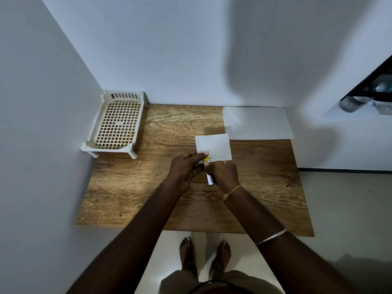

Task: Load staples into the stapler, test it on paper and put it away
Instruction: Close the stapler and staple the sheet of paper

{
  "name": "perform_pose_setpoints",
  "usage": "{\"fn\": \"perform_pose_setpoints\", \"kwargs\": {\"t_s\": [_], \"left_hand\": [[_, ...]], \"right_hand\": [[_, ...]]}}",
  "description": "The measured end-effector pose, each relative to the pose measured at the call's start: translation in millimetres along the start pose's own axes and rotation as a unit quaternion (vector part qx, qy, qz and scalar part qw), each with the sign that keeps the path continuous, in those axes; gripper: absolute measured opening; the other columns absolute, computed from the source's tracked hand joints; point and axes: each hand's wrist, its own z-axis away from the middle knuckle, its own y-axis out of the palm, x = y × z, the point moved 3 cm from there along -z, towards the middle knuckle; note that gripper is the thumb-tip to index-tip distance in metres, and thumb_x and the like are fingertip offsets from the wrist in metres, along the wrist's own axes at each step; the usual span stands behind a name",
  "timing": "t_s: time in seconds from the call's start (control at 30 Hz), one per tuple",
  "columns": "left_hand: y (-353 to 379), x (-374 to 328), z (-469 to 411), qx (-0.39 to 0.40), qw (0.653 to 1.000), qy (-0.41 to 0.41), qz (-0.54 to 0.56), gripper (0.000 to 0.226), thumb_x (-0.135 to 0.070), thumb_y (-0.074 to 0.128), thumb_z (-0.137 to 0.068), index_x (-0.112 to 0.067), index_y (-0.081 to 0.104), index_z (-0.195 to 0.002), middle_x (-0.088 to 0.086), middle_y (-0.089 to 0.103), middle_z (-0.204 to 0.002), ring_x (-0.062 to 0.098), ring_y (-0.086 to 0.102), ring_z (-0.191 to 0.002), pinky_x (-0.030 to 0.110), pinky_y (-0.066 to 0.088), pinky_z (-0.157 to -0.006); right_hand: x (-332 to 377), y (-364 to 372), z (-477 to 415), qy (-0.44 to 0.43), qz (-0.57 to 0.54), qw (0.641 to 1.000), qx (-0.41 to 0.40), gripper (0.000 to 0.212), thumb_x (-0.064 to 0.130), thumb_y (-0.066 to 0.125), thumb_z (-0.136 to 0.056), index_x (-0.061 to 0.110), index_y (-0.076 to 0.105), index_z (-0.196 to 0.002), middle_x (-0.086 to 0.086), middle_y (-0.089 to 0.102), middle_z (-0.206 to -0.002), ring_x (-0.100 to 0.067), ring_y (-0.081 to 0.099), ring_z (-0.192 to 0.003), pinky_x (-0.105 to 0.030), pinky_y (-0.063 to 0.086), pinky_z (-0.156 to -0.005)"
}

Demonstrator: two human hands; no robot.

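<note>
A small white sheet of paper (214, 148) is held up over the middle of the wooden table (148, 187). My left hand (186, 168) pinches its lower left corner. My right hand (224, 174) grips a small stapler (209, 170) with a yellow tip, and that tip sits at the same corner of the paper. The stapler's silver rear end sticks out below my right hand. Most of the stapler body is hidden by my fingers.
A white plastic lattice rack (116, 124) stands at the table's back left corner against the wall. A larger white sheet (257, 123) lies at the back right. A dark shelf with jars (369, 96) juts in at the far right. My feet show below the table's front edge.
</note>
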Motion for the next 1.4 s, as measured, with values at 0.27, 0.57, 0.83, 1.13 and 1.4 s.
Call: {"fn": "perform_pose_setpoints", "kwargs": {"t_s": [0.27,0.57,0.83,1.13,1.4], "left_hand": [[-4.7,-1.2,-7.2,-0.028,1.0,-0.006,0.003,0.012,-0.006,0.071,-0.091,0.004,0.072,-0.097,0.011,0.079,-0.086,0.022,0.076,-0.08,0.036,0.064,-0.076],[-8.7,-10.1,-13.0,-0.039,0.999,-0.011,-0.006,0.021,-0.007,0.072,-0.09,0.008,0.07,-0.106,0.018,0.077,-0.097,0.026,0.076,-0.084,0.038,0.064,-0.08],[-9.1,-16.6,-16.4,-0.053,0.998,-0.008,-0.026,0.011,-0.006,0.073,-0.089,0.001,0.075,-0.097,0.017,0.077,-0.094,0.024,0.076,-0.079,0.033,0.063,-0.067],[-8.7,-18.5,-19.2,-0.059,0.997,-0.009,-0.038,0.022,-0.011,0.075,-0.088,0.005,0.07,-0.103,0.017,0.077,-0.092,0.022,0.075,-0.071,0.027,0.057,-0.055],[-8.9,-15.6,-18.7,-0.045,0.998,-0.008,-0.036,0.02,-0.009,0.074,-0.089,0.004,0.068,-0.103,0.021,0.075,-0.097,0.026,0.075,-0.078,0.031,0.062,-0.066]], "right_hand": [[5.0,3.8,0.9,-0.043,0.021,0.998,0.031,0.037,0.0,0.079,-0.082,-0.002,0.067,-0.116,-0.018,0.072,-0.107,-0.025,0.067,-0.095,-0.046,0.056,-0.092],[-2.7,7.9,1.3,-0.015,-0.015,0.997,0.077,0.007,0.012,0.078,-0.086,0.016,0.075,-0.09,-0.01,0.075,-0.109,-0.029,0.069,-0.106,-0.044,0.057,-0.093],[5.7,5.3,8.4,-0.081,0.076,0.99,0.086,0.03,0.022,0.086,-0.078,0.005,0.078,-0.102,-0.004,0.079,-0.092,-0.015,0.073,-0.082,-0.029,0.057,-0.067],[7.3,1.1,13.5,-0.173,0.195,0.965,0.003,0.026,0.028,0.09,-0.071,0.016,0.072,-0.086,0.003,0.076,-0.08,-0.012,0.073,-0.077,-0.04,0.062,-0.073],[9.0,-0.4,15.8,-0.19,0.217,0.958,-0.007,0.019,0.019,0.084,-0.073,0.028,0.067,-0.073,0.011,0.071,-0.07,0.006,0.066,-0.064,-0.02,0.051,-0.063]]}}
